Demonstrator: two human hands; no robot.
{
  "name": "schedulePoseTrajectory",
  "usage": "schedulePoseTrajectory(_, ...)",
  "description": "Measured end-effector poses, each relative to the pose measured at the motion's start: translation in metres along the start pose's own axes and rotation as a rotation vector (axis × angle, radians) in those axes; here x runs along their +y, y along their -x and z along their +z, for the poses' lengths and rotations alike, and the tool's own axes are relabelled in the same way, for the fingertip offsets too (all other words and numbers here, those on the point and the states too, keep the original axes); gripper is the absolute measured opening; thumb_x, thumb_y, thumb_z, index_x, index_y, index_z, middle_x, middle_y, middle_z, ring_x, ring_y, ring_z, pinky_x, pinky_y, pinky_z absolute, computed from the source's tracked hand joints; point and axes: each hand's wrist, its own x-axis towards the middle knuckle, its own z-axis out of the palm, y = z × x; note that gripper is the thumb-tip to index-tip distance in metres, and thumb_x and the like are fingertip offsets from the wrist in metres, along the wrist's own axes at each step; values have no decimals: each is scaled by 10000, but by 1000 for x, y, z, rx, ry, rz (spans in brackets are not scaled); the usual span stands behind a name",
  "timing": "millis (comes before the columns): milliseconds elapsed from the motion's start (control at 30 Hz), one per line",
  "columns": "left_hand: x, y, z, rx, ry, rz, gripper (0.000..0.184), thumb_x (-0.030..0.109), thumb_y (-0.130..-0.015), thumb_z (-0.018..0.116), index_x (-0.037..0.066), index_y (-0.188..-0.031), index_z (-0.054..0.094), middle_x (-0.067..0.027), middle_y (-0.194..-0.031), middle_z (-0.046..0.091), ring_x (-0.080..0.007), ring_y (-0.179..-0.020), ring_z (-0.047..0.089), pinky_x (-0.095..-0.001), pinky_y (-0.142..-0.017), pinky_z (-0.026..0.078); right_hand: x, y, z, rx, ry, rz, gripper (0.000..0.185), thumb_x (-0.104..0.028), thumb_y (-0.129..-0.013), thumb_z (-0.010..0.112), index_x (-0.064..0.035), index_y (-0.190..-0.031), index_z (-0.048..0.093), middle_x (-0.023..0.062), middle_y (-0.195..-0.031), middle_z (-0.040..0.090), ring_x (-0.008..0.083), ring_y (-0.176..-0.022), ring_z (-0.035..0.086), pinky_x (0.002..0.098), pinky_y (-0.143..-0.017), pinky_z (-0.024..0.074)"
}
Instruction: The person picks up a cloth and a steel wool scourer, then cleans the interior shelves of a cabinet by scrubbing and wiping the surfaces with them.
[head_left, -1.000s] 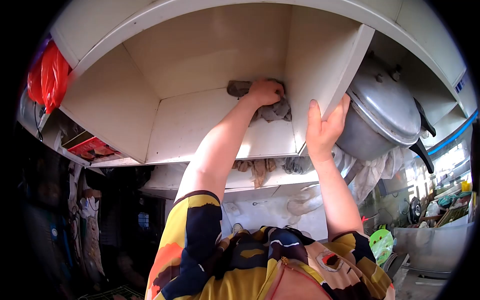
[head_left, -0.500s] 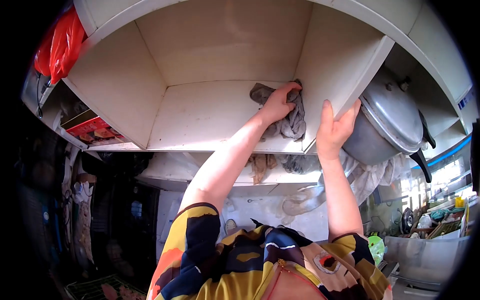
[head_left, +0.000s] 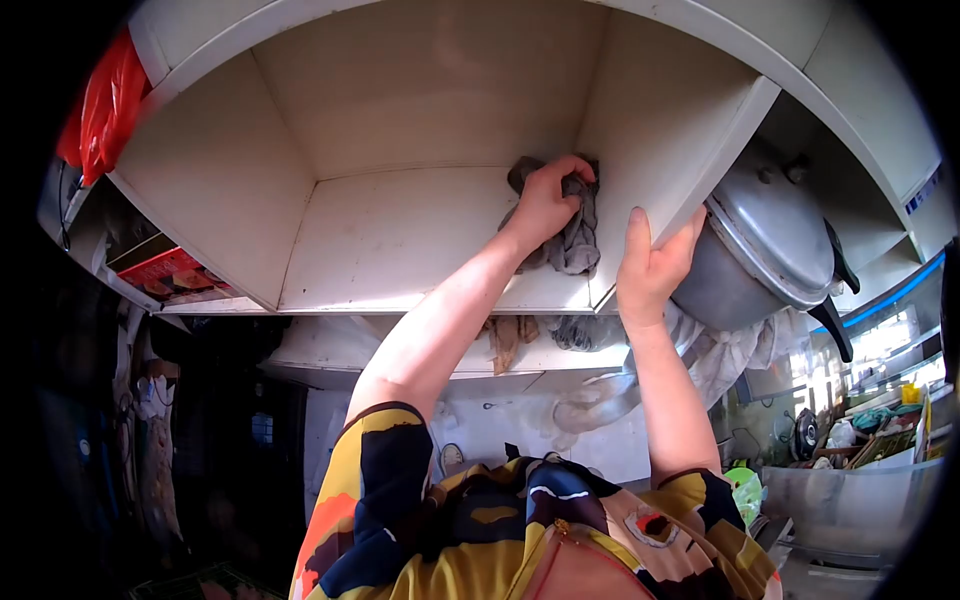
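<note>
My left hand [head_left: 548,203] is closed around a crumpled grey rag [head_left: 578,240], pressing it onto the white shelf board [head_left: 400,235] in the right corner of an open compartment. Part of the rag spreads out below my fingers, close to the upright divider [head_left: 680,150]. With my right hand [head_left: 655,268] I grip the front edge of that divider. My thumb lies on its near side, and the other fingers wrap round toward the neighbouring compartment, partly hidden.
A metal pressure cooker [head_left: 765,235] with black handles stands right of the divider. A red plastic bag [head_left: 108,110] hangs at the upper left, above a red box [head_left: 170,272]. Brown cloth [head_left: 510,338] and clear plastic [head_left: 585,332] lie on the lower shelf.
The view has shifted slightly, so the cabinet sits a little further left. The rag is bunched more tightly under my left hand. My right hand keeps its grip on the divider.
</note>
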Motion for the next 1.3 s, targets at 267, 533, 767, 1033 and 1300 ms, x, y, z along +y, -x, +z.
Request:
schedulePoseTrajectory(267, 21, 41, 2, -201, -335, 258, 330, -127, -660, 490, 53, -913, 600, -96, -945, 599, -318, -964, 545, -393, -822, 449, -1, 1, 0, -14, -69, 47, 370, -29, -836, 580, 47, -1182, 474, 193, -1113, 481, 340, -1011, 504, 388, -897, 398)
schedulePoseTrajectory(533, -50, -27, 6, 23, -1018, 218, 403, -1, -802, 536, 67, -1200, 546, -51, -1342, 452, -275, -1214, 444, -378, -964, 450, 3, 3, -4, -44, -33, 68, 377, -38, -847, 574, 50, -1195, 459, 200, -1132, 481, 344, -1020, 500, 397, -907, 396)
schedulePoseTrajectory(767, -46, -15, -50, 166, -1078, -75, 237, 78, -848, 543, 60, -1083, 546, -118, -1183, 477, -328, -1124, 472, -410, -891, 479, 3, 3, -6, -59, -14, 27, 407, -8, -836, 576, 39, -1221, 453, 202, -1156, 481, 343, -1038, 500, 401, -909, 403)
schedulePoseTrajectory(1033, -56, -8, -89, 425, -1220, -257, 485, 69, -699, 738, 56, -1125, 505, -174, -1159, 455, -391, -1069, 486, -430, -853, 486, 0, 3, -3, -41, -27, 52, 406, -1, -830, 578, 44, -1215, 458, 199, -1147, 482, 339, -1036, 503, 395, -906, 404)
schedulePoseTrajectory(1300, -48, -27, 14, -130, -1237, -149, 399, 422, -794, 647, 236, -1146, 634, -54, -1195, 538, -324, -1182, 432, -531, -928, 376, -2, 2, -1, -7, -36, 24, 378, 0, -839, 570, 62, -1197, 468, 211, -1111, 484, 369, -1002, 511, 402, -892, 402)
